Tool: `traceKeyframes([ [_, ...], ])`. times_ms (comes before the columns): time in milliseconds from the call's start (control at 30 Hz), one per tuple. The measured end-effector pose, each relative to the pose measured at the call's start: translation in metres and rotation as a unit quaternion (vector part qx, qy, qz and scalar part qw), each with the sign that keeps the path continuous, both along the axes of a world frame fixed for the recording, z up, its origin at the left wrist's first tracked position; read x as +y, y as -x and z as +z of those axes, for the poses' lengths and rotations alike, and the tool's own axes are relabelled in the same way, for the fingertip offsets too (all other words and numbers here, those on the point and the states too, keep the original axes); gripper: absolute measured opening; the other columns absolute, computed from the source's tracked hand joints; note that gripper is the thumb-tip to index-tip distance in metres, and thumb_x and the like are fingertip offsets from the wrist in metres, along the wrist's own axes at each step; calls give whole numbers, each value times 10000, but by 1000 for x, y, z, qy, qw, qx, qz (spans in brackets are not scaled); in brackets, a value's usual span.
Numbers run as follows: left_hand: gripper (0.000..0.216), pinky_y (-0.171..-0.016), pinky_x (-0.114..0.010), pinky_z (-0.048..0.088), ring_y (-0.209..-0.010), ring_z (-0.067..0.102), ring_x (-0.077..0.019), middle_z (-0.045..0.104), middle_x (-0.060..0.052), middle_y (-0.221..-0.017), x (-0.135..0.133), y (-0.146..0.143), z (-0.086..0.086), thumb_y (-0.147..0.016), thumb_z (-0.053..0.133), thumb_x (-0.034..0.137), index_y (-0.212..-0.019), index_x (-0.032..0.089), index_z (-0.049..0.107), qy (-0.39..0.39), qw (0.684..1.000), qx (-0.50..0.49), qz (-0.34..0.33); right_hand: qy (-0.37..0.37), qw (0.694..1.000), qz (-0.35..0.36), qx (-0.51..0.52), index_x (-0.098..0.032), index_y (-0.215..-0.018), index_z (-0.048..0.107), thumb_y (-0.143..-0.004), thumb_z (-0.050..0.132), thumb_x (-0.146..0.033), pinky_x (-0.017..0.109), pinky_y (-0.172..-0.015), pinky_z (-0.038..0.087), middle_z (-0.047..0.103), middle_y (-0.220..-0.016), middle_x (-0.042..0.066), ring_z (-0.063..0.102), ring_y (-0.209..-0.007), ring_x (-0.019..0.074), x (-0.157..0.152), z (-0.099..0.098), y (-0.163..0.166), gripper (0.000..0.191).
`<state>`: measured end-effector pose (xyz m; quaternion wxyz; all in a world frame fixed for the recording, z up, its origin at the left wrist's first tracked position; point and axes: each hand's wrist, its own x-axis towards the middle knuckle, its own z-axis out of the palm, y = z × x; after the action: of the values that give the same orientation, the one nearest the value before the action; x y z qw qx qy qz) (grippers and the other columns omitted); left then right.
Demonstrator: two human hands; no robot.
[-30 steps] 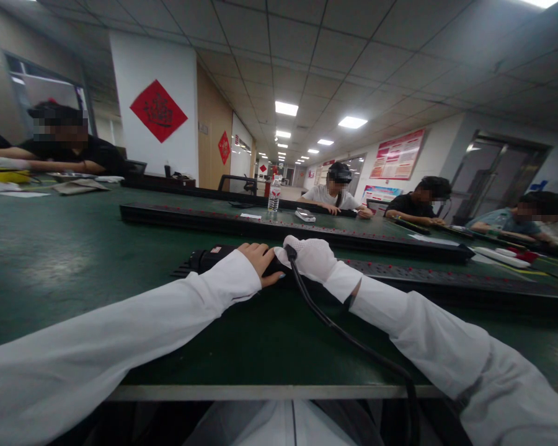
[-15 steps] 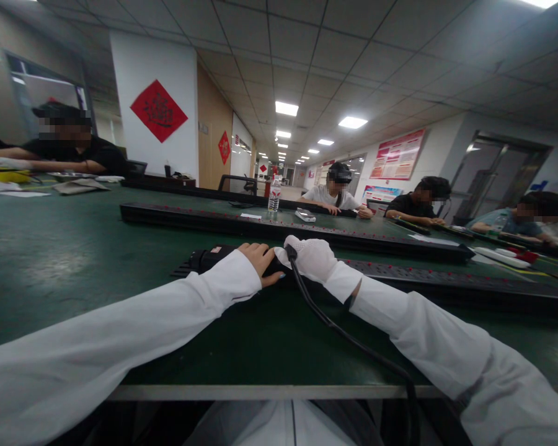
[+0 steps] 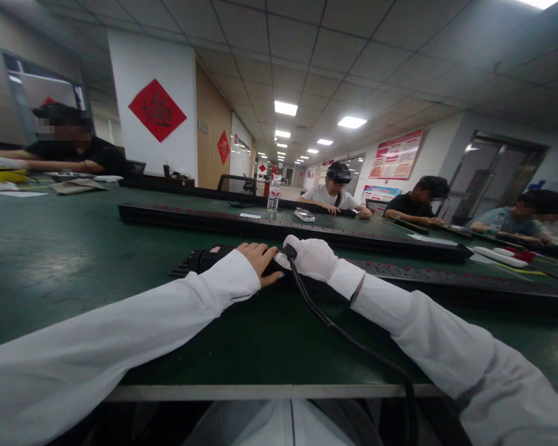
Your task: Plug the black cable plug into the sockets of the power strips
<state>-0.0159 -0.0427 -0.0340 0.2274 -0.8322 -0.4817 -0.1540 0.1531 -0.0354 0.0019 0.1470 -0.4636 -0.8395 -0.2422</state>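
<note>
A long black strip with red dots (image 3: 446, 280) lies across the green table (image 3: 65, 260) in front of me. My bare left hand (image 3: 261, 260) rests on its left part, fingers curled down over it. My right hand (image 3: 312, 258), in a white glove, is closed on a black plug where a thick black cable (image 3: 348, 339) meets the strip. The cable runs back over the table's front edge. Both my arms wear white sleeves.
A second long black strip (image 3: 283, 226) lies further back, with a water bottle (image 3: 274, 196) and a small white device (image 3: 305, 215) behind it. Several other people sit at the table's far side and at the left. The table's metal front edge (image 3: 260, 392) is close to me.
</note>
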Motion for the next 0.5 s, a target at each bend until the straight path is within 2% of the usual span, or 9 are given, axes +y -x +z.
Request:
traceKeyframes([
  [500,521,-795,-371,385,-976,535,-271,584,-117,-1025,-1,-2,2,-783,433,510,-1171,163,452,10,1000,0,8,46,998,12,30,-230,-960,554,-774,408,-603,210,-565,318,635,-736,9,586,-677,127,9,-1,-2,441],
])
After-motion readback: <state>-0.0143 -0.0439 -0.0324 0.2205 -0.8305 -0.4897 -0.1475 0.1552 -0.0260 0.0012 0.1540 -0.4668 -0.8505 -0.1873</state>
